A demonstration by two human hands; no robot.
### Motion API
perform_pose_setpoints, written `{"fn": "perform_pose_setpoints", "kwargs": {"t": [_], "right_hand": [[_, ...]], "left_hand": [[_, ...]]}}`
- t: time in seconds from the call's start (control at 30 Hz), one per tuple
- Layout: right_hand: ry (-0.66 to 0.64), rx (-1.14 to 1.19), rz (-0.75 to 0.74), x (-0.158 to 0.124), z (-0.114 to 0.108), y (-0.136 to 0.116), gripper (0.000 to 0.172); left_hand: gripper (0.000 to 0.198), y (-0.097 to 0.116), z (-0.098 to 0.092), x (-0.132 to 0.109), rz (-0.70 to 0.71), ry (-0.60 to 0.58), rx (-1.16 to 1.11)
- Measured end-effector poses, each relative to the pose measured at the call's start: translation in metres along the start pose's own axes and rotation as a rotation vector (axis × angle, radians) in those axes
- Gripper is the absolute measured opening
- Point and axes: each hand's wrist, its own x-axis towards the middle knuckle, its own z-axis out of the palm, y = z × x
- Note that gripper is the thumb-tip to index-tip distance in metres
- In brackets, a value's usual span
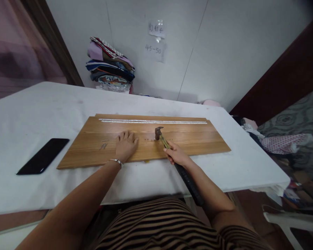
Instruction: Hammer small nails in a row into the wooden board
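Right hand: grip wrapped round black-handled metal claw hammer, head over brown rectangular wooden board on white table. Left hand flat, empty. Small dark dots, likely driven nails; thin grey nails undriven.

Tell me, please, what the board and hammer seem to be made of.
Board: probably wood or wood-look laminate, smooth with a slight sheen; grain streaks run along it.
Hammer head: likely dull metal, perhaps rusty, given its dark brown colour.
Black grip: perhaps matte rubber or plastic, evenly dark.
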Motion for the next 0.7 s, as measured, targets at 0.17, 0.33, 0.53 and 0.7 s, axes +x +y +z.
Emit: {"fn": "perform_pose_setpoints", "kwargs": {"t": [0.17, 0.33, 0.53, 0.7], "right_hand": [[-0.011, 0.022, -0.021, -0.0011, -0.0008, 0.0005, 0.073], [-0.026, 0.03, -0.04, 0.0009, -0.001, 0.0008, 0.07], [-0.003, 0.028, -0.001, 0.0025, 0.0008, 0.0015, 0.07], [0.017, 0.023, -0.021, -0.0002, -0.0016, 0.0007, 0.073]], "left_hand": [[0.054, -0.0007, 0.0015, -0.0001, 0.009, 0.015, -0.009], [0.051, -0.0011, 0.0021, 0.0009, 0.001, 0.026, -0.024], [0.052, -0.0015, 0.0012, -0.0001, 0.004, 0.024, -0.019], [0.054, -0.0007, 0.0, -0.0005, 0.011, 0.011, 0.0]]}}
